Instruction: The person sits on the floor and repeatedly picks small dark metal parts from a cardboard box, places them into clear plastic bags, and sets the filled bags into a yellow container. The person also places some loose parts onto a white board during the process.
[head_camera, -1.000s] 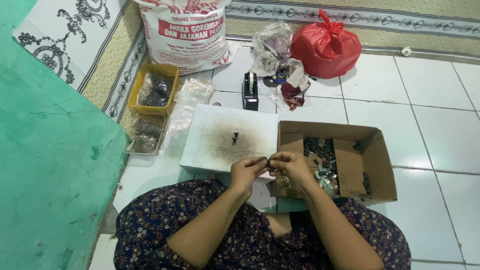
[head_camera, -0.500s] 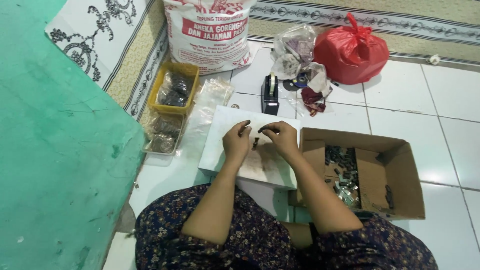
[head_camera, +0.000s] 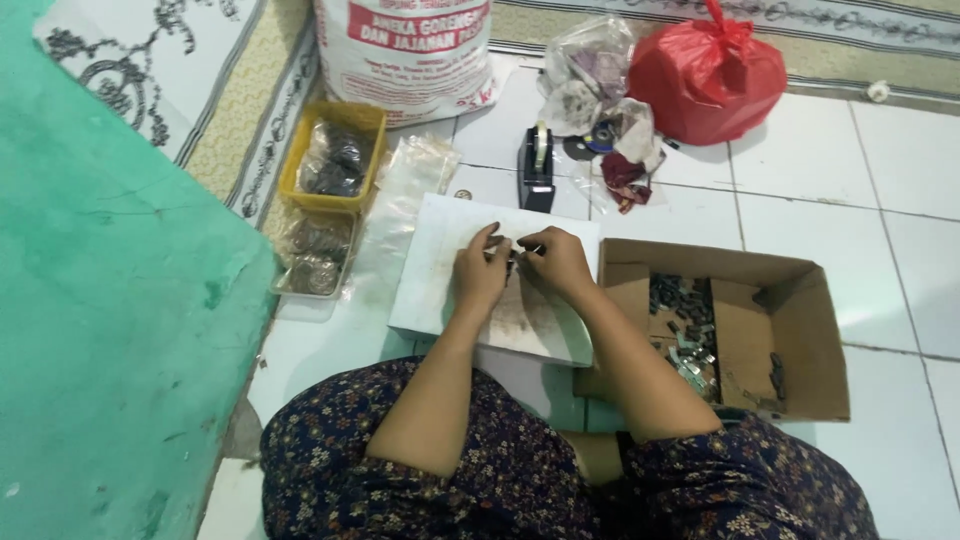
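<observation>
1. Both hands meet over a white board (head_camera: 440, 290) that lies flat on the tiled floor (head_camera: 860, 220) in front of the seated person.
2. Between the fingertips sits a small dark piece (head_camera: 517, 254); it is too small to tell its exact shape, only that it looks dark and short.
3. Her left hand (head_camera: 482, 270) is curled, fingers bent close together, and pinches the piece from the left side.
4. Her right hand (head_camera: 556, 262) is also narrowly closed, with thumb and first fingers pressed on the same piece from the right.
5. The two hands touch each other at the fingertips, just above the upper middle of the board, which shows grey smudges under the wrists.
6. Just beside the board, on the person's right, stands an open cardboard box (head_camera: 800, 330) with many small dark and silvery pieces (head_camera: 685, 325) inside.
7. Beyond the board stands a black tape dispenser (head_camera: 537, 170), and near it a red plastic bag (head_camera: 708, 82) and some clear bags (head_camera: 590, 85).
8. On the person's left a yellow tray (head_camera: 330, 160) holds packed clear bags, and a big white sack (head_camera: 405, 50) stands behind it.
</observation>
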